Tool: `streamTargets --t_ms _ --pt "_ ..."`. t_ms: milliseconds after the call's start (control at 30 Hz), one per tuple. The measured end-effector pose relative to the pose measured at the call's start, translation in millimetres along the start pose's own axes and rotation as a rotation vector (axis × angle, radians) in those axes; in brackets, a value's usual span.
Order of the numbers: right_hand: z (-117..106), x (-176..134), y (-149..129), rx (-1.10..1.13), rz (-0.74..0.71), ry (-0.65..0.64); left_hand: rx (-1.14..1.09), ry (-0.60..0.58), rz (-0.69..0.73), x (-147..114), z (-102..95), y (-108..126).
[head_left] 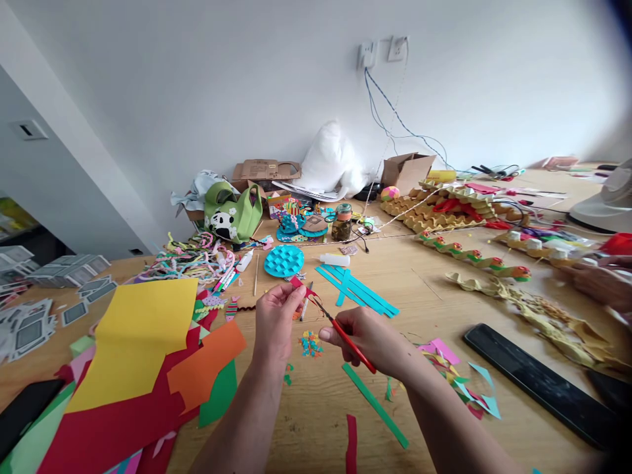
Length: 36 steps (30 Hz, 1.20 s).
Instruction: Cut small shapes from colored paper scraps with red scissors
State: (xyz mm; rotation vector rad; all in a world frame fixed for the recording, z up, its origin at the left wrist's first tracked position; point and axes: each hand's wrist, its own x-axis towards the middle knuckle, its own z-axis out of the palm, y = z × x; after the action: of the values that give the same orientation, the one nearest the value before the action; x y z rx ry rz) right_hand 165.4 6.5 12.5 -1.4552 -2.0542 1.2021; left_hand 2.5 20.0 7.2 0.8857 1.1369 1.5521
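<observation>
Between the thumb and fingers of my left hand (280,313) is a small piece of red paper (297,283). My right hand (363,334) grips a pair of scissors (351,343) with red handles, their blades pointing at the red paper. A thin curl of red hangs by the blade tips. Below the hands lies a small heap of blue, orange and green paper bits (311,344). A round blue woven paper piece (284,261) rests just beyond my left hand. Blue paper strips (358,289) lie crossed to its right. Nearer me are a green strip (376,405) and a red strip (351,442).
Yellow (143,322), orange (207,362) and red paper sheets (113,428) overlap at the left. A black phone-like slab (533,382) lies at the right, beside paper scraps (481,388). Egg cartons (429,214) and a glass jar (342,222) stand farther back. Another person's hand (600,283) shows at the right edge.
</observation>
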Motion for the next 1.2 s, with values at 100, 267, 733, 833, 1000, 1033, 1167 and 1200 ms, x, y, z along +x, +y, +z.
streamTargets --t_ms 100,267,733,833,1000,1033,1167,1200 --pt "-0.3 1.5 -0.6 0.0 -0.009 0.007 -0.003 -0.025 -0.018 -1.3 1.8 -0.7" --pt "1.5 1.9 -1.1 0.062 -0.014 0.011 -0.017 -0.045 -0.056 -4.3 4.6 -1.9" --pt "1.9 9.1 5.5 0.354 -0.006 -0.044 0.039 -0.159 -0.09 -1.9 4.5 -8.2" --pt "0.9 9.1 5.0 0.378 -0.01 -0.073 0.048 -0.162 -0.104 -1.8 4.6 -7.7" --pt "-1.0 8.5 8.0 0.334 -0.118 -0.11 0.051 -0.163 -0.126 -2.9 5.4 -6.2" --pt "-1.4 8.3 8.4 0.314 -0.138 -0.114 0.052 -0.16 -0.126 -3.2 5.6 -6.1" --pt "-3.1 7.9 7.6 0.264 -0.163 -0.111 0.059 -0.162 -0.11 -4.0 6.1 -6.1" --pt "-3.3 7.8 7.1 0.262 -0.163 -0.11 0.067 -0.168 -0.105 -3.9 6.0 -6.4"
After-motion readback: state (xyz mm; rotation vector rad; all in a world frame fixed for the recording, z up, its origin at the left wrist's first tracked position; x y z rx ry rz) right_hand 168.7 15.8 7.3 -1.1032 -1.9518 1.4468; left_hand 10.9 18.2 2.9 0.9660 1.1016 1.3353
